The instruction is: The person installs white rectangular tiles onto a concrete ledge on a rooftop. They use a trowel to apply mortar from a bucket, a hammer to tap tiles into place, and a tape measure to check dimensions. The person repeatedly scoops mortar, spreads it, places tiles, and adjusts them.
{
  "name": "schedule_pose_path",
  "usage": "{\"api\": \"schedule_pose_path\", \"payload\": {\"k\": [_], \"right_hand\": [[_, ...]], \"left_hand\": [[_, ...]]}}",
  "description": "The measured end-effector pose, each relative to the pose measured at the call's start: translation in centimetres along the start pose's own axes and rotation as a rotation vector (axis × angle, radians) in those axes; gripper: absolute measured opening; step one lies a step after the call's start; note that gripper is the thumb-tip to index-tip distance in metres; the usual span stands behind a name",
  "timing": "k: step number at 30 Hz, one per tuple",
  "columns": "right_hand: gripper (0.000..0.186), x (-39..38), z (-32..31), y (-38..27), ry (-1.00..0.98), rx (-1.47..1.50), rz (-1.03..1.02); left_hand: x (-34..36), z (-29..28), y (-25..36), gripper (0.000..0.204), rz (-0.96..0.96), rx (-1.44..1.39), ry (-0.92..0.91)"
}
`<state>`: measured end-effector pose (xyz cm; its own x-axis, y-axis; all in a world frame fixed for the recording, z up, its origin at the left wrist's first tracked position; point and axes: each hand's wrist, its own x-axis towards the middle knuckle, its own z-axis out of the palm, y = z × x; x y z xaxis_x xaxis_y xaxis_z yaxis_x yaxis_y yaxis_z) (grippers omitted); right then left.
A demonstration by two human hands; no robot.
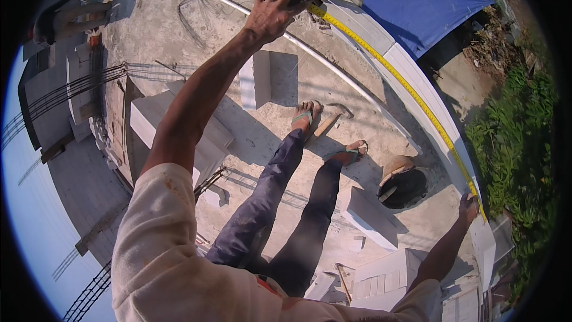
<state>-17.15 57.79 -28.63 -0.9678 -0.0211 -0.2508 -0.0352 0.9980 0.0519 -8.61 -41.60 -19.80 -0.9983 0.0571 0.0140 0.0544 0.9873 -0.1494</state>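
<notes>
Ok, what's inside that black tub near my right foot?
Inside the black tub a trowel-like tool leans on the wall, and a tan rounded thing covers its far rim. The dark bottom cannot be made out.

Harsh bright sunlight, crisp dark shadows on concrete, sharp focus, strong fisheye bending, black rim

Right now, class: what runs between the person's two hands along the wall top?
In the head view, a yellow measuring tape stretches along the white block wall from the left hand to the right hand.
</notes>
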Motion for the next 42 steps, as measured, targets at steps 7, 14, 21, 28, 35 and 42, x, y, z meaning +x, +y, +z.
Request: {"api": "schedule_pose_path", "payload": {"k": [7,14,21,28,35,42], "right_hand": [[0.042,-0.7,-2.0,-2.3,0.112,-0.126,-0.123],[0.042,-0.7,-2.1,-2.5,0.192,-0.188,-0.188],[0.046,-0.4,-3.3,-1.1,0.074,-0.157,-0.111],[0.050,-2.6,-3.4,-5.2,0.098,-0.064,0.002],[0.057,-3.5,-3.8,-5.5,-0.154,0.002,0.139],[0.031,-9.1,-4.1,-9.0,0.075,0.846,0.404]], "left_hand": [[0.1,0.3,0.0,0.069,-0.003,-0.001,-0.011],[0.2,-0.2,0.2,0.069,0.009,0.023,-0.005],[0.5,-0.3,0.6,0.070,0.000,-0.043,0.009],[-2.3,-0.8,-1.2,0.062,0.009,-0.153,-0.132],[-6.7,-2.1,-1.2,0.066,-0.031,-0.199,-0.210],[-9.4,-2.8,-1.8,0.090,-0.011,-0.474,-0.473]]}}
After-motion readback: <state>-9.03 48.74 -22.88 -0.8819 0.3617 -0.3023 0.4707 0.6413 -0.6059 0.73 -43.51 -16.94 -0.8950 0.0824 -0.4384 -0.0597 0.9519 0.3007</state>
